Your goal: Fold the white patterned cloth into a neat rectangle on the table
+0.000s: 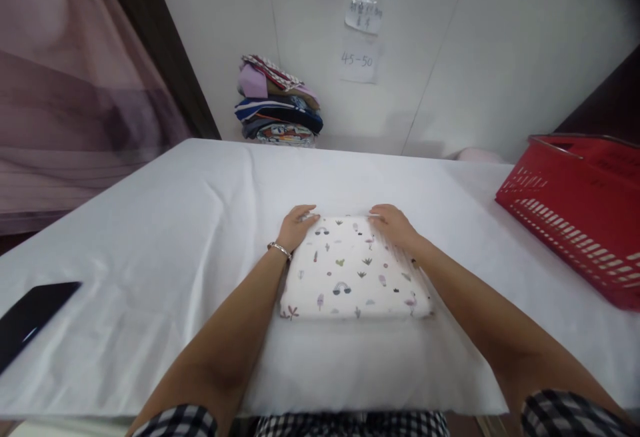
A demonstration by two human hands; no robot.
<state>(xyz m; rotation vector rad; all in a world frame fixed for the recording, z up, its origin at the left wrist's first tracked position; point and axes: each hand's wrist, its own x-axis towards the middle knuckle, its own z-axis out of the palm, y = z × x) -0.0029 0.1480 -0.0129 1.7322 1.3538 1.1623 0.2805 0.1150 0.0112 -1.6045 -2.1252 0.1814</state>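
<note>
I am looking down at a table (150, 224) draped in one plain white sheet. On it, directly in front of me, lies one folded cloth (353, 270), white with small printed cacti, rainbows and flamingos, folded into a neat flat rectangle near the table's front edge.

Both my arms reach forward, one along each side of that rectangle. My left hand (296, 225) rests on its far left corner, palm down, fingers lightly curled and together, touching the fabric and the sheet beside it. It grips nothing that I can see. One silver bracelet (279, 248) circles that wrist. My right hand (394, 222) rests on the far right corner, palm down, fingers flat and slightly spread over the edge, pressing rather than pinching. My forearms lie nearly straight, angling inward toward the cloth, and two checked sleeves show at the bottom.

Elsewhere there is one red plastic basket (575, 217) on the right side of the table, well apart from my hands. One dark flat phone (30, 317) lies at the left edge. One stack of folded clothes (277, 104) in mixed colours sits at the far end against the white wall, and two paper notes (361, 37) are stuck to that wall above the table.
</note>
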